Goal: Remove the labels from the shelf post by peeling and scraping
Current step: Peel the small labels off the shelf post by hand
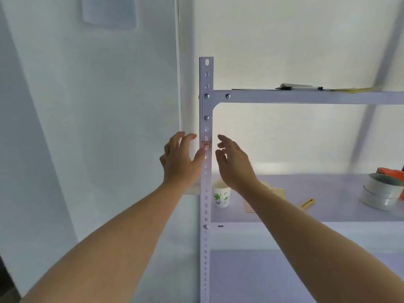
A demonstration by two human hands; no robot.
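While both hands are hovering spread and empty, the label point(206, 144) is sitting just above the left hand point(180, 159) thumb. The post point(206, 193) is running vertically between grips; the right hand point(235, 162) is flanking slightly farther off.

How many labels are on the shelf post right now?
1. A small label sits on the shelf post, between the left hand and right hand. Others may be hidden behind the thumb.

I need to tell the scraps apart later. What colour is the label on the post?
The label looks pinkish red; the head view shows it.
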